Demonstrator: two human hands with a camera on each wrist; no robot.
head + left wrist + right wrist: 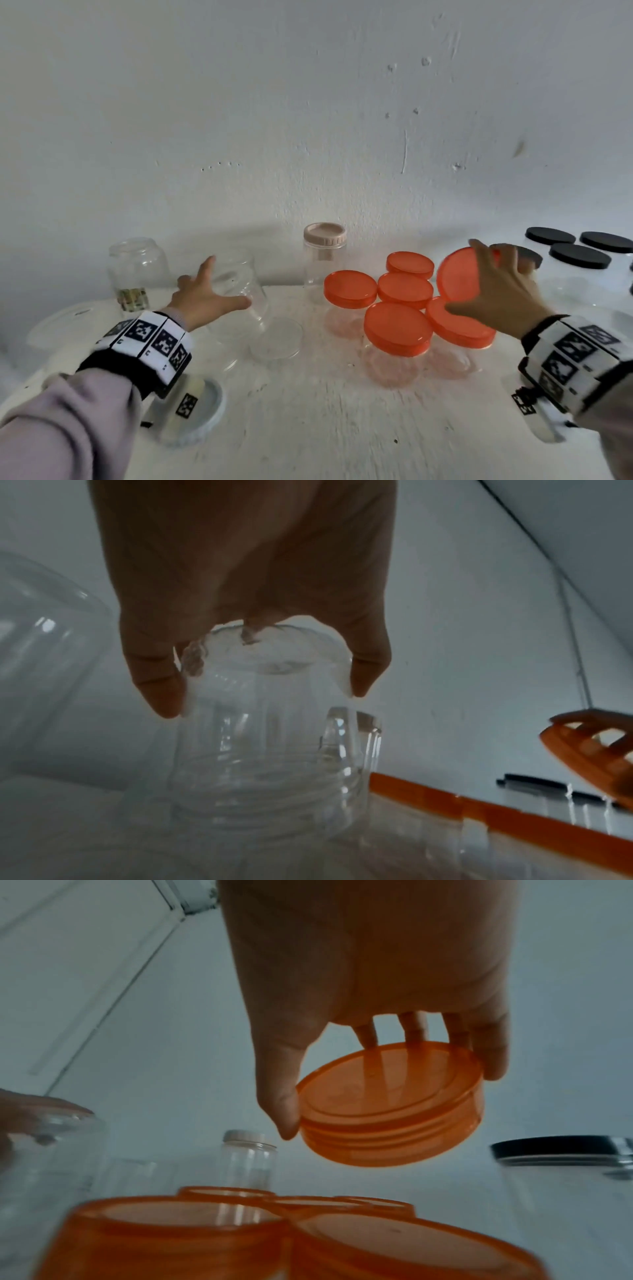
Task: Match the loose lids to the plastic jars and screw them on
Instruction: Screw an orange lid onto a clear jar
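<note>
- clamped between my right hand point(359, 969) thumb and fingers is a translucent orange round plastic lid point(390, 1107), lifted off the table and tilted, with its threaded inside turned toward my wrist.
- from the head view that held lid point(457, 274) hangs at about 2 o'clock of the table, just above the cluster of orange-lidded clear plastic jars point(399, 325).
- five of those capped jars stand packed together, touching one another, right of the table's middle.
- my left hand point(202, 298) curls over the top of a clear plastic jar with no lid point(245, 294) at about 10 o'clock; thumb on one side, fingers on the other, gripping it.
- the left wrist view shows that jar point(260, 750) with its threaded neck down toward the white table point(325, 428); my fingertips point(157, 685) wrap its upper end.
- a second open clear jar with a small label point(137, 270) stands at 11 o'clock, against the wall.
- a tall clear jar with a beige ribbed cap point(324, 253) stands at 12 o'clock.
- black-lidded clear jars point(579, 255) sit grouped at 2 o'clock, beyond my right hand.
- a clear flat lid point(275, 337) lies on the table just beside the jar i hold.
- a white lid with a printed marker point(191, 411) lies at 7 o'clock, below my left wrist.
</note>
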